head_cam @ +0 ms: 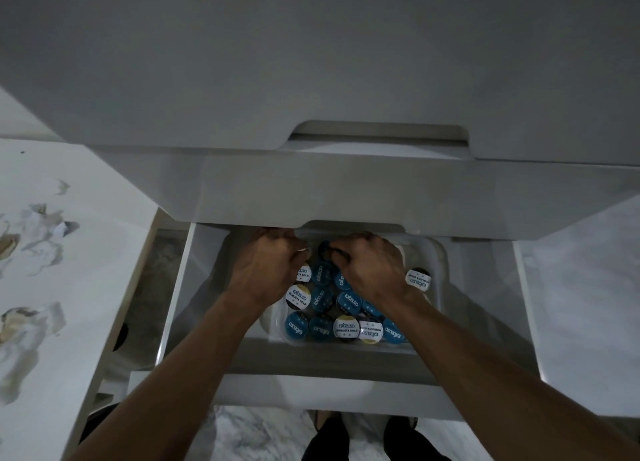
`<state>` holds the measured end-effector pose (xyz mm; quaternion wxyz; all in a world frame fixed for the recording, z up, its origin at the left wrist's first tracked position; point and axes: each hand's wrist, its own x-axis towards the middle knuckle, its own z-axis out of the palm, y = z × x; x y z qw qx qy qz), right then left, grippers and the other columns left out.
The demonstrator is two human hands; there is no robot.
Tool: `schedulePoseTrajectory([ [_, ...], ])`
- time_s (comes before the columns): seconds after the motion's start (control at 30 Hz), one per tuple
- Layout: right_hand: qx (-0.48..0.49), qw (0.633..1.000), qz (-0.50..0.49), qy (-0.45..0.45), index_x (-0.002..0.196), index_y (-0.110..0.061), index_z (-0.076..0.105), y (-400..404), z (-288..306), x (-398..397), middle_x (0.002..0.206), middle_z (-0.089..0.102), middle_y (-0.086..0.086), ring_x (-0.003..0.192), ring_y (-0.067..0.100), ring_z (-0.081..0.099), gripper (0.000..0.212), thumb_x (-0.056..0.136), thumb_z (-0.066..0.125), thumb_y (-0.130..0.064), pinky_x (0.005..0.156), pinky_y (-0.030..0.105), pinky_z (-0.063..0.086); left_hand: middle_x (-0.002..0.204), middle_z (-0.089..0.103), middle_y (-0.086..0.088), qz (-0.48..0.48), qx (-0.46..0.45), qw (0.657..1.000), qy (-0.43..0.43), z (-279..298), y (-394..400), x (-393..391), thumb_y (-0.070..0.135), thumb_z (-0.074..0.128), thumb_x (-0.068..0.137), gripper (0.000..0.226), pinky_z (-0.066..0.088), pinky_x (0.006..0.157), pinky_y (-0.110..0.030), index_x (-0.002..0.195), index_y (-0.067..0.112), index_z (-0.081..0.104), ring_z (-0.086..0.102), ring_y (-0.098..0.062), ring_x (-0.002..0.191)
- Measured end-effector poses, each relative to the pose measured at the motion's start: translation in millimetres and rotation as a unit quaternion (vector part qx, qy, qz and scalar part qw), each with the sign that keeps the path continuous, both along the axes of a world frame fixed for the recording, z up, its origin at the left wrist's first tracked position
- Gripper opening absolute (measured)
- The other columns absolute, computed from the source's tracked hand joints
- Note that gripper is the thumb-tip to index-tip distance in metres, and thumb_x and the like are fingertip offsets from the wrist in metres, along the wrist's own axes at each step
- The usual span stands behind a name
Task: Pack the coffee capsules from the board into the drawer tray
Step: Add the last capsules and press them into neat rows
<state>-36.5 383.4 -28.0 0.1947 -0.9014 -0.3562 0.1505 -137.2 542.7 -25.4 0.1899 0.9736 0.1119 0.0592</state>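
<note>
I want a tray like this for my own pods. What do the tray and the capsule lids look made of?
The tray looks like translucent white plastic: rounded moulded corners and a soft sheen. The capsule lids seem printed foil or film, flat and faintly glossy, in blue or white with lettering; which one I cannot tell in this dim light.

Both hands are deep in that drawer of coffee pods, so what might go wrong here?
The upper drawer front overhangs both hands, so knuckles may knock it when lifting out. One white-lidded capsule sits apart near the tray's right wall, tilted, and might tip. The right hand could nudge the packed blue capsules out of line.
</note>
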Motion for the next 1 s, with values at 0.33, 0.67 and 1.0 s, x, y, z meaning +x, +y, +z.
schedulePoseTrajectory([
  [0.33, 0.088, 0.995, -0.035, 0.006, 0.116, -0.024, 0.065, -61.8, 52.6, -20.1, 0.110, 0.070, 0.006, 0.101, 0.029, 0.064, 0.027, 0.094, 0.052, -0.034, 0.081, 0.042, 0.055, 0.086, 0.067, -0.005, 0.053, -0.037, 0.997, -0.046, 45.9, -60.6, -16.4, 0.029, 0.065, 0.084, 0.020, 0.056, 0.067, -0.034, 0.090, 0.014, 0.076, 0.065, -0.025, 0.075],
  [0.67, 0.176, 0.982, -0.027, 0.058, 0.108, -0.029, 0.070, -277.0, 116.2, 7.6, 0.098, 0.074, -0.011, 0.076, 0.008, 0.067, 0.022, 0.089, 0.062, -0.036, 0.073, 0.022, 0.055, 0.079, 0.066, 0.005, 0.011, -0.011, 0.982, -0.188, 118.2, -241.9, 23.2, 0.039, 0.056, 0.087, 0.028, 0.042, 0.071, -0.013, 0.081, 0.017, 0.073, 0.057, -0.006, 0.070],
  [1.0, 0.146, 0.984, -0.102, 0.030, 0.104, -0.028, 0.072, -421.7, 114.0, 120.5, 0.084, 0.071, -0.016, 0.066, 0.003, 0.064, 0.016, 0.088, 0.067, -0.030, 0.067, 0.025, 0.056, 0.070, 0.061, 0.015, 0.022, -0.101, 0.973, -0.208, 118.1, -400.5, 117.5, 0.041, 0.057, 0.088, 0.025, 0.044, 0.062, -0.013, 0.076, 0.023, 0.070, 0.054, -0.001, 0.062],
])
